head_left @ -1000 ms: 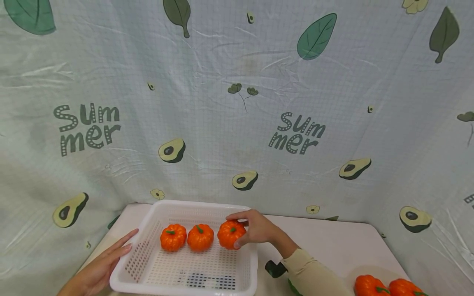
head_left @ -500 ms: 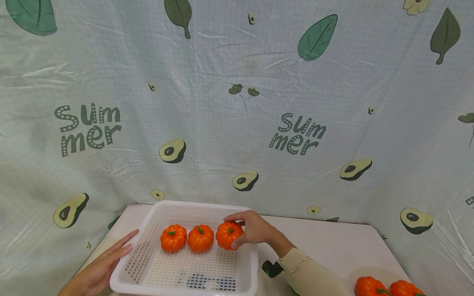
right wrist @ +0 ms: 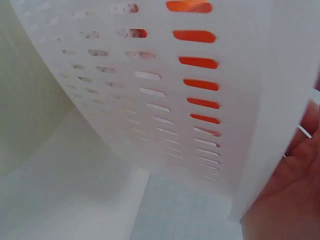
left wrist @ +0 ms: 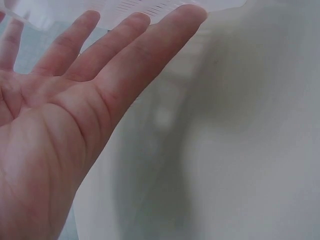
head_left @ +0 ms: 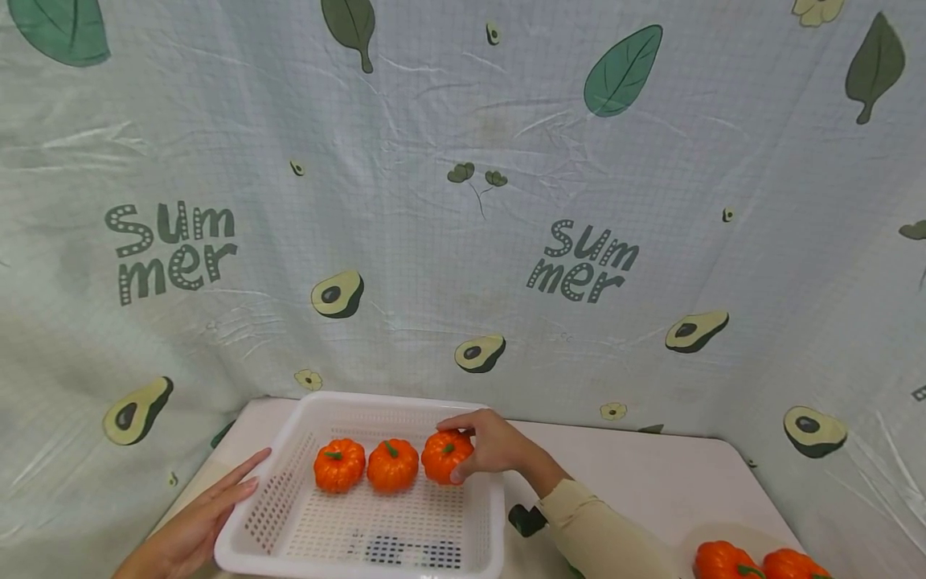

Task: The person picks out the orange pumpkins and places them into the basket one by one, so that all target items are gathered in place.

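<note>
Three small orange pumpkins with green stems stand in a row in a white perforated plastic basket (head_left: 405, 403): a left one (head_left: 339, 466), a middle one (head_left: 393, 466) and a right one (head_left: 444, 455). My right hand (head_left: 493, 447) reaches over the basket's right side and grips the right pumpkin between thumb and fingers. Through the slots of the basket wall (right wrist: 250, 110), orange shows in the right wrist view, where the hand is mostly hidden. My left hand (head_left: 205, 512) has its fingers extended, the tips touching the basket's left side; its palm (left wrist: 55, 130) faces that camera.
Two more orange pumpkins (head_left: 727, 560) lie on the white table (head_left: 637, 466) at the front right. A dark green object (head_left: 526, 521) is partly covered by the right sleeve (head_left: 600, 531). A patterned cloth (head_left: 405, 241) hangs behind the table.
My right hand has shifted slightly left with the right pumpkin, closer to the middle one. The left hand and the basket have stayed in place.
</note>
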Tool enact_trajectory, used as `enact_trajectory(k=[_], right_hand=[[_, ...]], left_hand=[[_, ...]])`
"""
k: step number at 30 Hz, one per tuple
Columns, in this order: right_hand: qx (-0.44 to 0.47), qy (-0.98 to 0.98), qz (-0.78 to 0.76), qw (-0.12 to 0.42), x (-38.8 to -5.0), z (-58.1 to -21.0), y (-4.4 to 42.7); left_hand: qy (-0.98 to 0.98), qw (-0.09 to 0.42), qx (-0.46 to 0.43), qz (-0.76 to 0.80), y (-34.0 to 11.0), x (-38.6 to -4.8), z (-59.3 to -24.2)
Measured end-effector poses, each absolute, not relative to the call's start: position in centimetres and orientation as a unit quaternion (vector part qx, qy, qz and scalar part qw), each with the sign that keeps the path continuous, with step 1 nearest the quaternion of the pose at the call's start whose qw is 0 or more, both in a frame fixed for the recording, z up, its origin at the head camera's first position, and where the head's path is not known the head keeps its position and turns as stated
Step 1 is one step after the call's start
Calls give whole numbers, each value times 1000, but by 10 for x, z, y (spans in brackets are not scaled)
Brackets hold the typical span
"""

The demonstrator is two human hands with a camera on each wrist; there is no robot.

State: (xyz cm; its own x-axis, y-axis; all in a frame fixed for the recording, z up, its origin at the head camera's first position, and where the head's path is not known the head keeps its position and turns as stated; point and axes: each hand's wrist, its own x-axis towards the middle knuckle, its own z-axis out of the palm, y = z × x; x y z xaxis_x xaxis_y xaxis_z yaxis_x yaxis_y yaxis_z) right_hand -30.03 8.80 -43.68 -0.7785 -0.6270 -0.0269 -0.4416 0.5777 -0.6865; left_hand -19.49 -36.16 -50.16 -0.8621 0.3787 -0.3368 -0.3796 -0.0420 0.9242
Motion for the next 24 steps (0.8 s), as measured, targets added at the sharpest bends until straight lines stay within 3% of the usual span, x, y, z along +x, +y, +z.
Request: enact_trajectory(k=[11,24], right_hand=[[-288,894,-315,135,-303,-441,82],[-290,916,-251,115,-308,-448,78]], left_hand=[[675,237,-55,696,-356,-196,-500],[680,236,-56,692,-353,-195,-498]])
